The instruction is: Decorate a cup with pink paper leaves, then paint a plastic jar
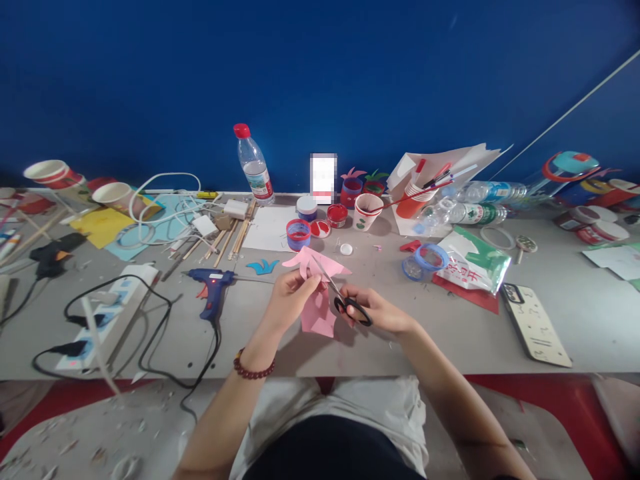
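To the left, the blue glue gun [214,290] lay on the grey surface [450,347], just beside the left forearm, which reached up and inward to a left hand [295,293] whose grip was clamped on the pink paper [319,310], thumb on top, above the surface's near part. Right of it, the right forearm slanted up and inward, the right hand [363,308] curled with its grip closed round the black handles of the scissors [331,279], whose blades pointed up and left over the paper.
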{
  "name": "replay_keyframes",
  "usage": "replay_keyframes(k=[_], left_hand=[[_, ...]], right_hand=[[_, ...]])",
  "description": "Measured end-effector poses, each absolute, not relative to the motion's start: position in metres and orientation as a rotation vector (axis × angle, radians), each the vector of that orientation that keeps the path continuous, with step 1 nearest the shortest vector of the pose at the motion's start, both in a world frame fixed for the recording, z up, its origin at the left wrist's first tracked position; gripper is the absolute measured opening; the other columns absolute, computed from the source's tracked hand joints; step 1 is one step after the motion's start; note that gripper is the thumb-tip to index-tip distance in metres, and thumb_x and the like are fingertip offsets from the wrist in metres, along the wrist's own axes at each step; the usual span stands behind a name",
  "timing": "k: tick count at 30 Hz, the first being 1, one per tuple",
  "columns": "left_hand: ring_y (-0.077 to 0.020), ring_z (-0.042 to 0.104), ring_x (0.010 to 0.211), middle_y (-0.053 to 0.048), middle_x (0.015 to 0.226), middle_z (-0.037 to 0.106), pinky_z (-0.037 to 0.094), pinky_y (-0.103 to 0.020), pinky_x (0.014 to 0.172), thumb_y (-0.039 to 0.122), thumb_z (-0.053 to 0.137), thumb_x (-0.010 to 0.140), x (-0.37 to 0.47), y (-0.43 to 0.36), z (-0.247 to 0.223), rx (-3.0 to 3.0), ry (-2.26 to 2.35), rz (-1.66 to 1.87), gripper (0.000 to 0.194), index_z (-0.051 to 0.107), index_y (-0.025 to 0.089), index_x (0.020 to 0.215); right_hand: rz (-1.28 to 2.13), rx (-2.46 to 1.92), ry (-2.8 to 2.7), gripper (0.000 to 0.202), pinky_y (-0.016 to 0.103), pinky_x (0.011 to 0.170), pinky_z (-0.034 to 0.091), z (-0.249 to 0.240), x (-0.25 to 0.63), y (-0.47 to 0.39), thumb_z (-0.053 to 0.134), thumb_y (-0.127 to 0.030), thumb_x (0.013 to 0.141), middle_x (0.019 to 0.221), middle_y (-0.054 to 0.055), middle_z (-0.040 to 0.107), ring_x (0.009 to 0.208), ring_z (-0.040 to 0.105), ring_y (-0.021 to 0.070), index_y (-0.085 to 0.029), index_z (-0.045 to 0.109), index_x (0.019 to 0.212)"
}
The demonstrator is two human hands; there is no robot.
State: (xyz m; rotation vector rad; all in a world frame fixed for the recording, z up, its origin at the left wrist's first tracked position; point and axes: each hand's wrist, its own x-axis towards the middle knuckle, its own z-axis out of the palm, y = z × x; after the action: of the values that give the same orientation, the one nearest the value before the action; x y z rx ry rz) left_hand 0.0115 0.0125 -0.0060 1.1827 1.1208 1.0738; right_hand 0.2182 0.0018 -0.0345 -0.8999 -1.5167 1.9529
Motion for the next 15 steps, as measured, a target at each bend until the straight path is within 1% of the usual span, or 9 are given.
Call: replay_keyframes(k=[5, 11, 15], left_hand=[[-0.0170, 0.064, 0.065, -0.005, 0.068, 0.070, 0.052, -0.029, 0.062, 0.047, 0.071, 0.074, 0.0129, 0.0111, -0.0057, 1.178, 1.137, 1.073, 0.032, 0.068, 0.017, 0.065], [-0.0145, 0.061, 0.058, -0.003, 0.064, 0.068, 0.051, -0.028, 0.059, 0.045, 0.072, 0.074, 0.0153, 0.0093, -0.0079, 1.125, 1.116, 1.079, 0.031, 0.068, 0.016, 0.066], [-0.0147, 0.061, 0.058, -0.003, 0.063, 0.067, 0.051, -0.028, 0.058, 0.046, 0.071, 0.074, 0.0158, 0.0090, -0.0091, 1.120, 1.116, 1.088, 0.031, 0.068, 0.017, 0.066]], right_hand=[[1.954, -0.906, -1.516, 0.054, 0.023, 0.060, 0.033, -0.0348, 0.2174, 0.0019, 0.067, -0.067, 0.078, 0.071, -0.002, 0.053, 0.064, 0.046, 0.0099, -0.017, 0.050, 0.087], [1.947, -0.907, -1.529, 0.055, 0.023, 0.058, 0.032, -0.0325, 0.2171, 0.0019, 0.066, -0.068, 0.078, 0.071, -0.001, 0.054, 0.063, 0.046, 0.0097, -0.017, 0.050, 0.087], [1.945, -0.899, -1.536, 0.054, 0.022, 0.056, 0.031, -0.0324, 0.2179, 0.0021, 0.066, -0.068, 0.079, 0.068, -0.002, 0.053, 0.061, 0.044, 0.0094, -0.017, 0.050, 0.086]])
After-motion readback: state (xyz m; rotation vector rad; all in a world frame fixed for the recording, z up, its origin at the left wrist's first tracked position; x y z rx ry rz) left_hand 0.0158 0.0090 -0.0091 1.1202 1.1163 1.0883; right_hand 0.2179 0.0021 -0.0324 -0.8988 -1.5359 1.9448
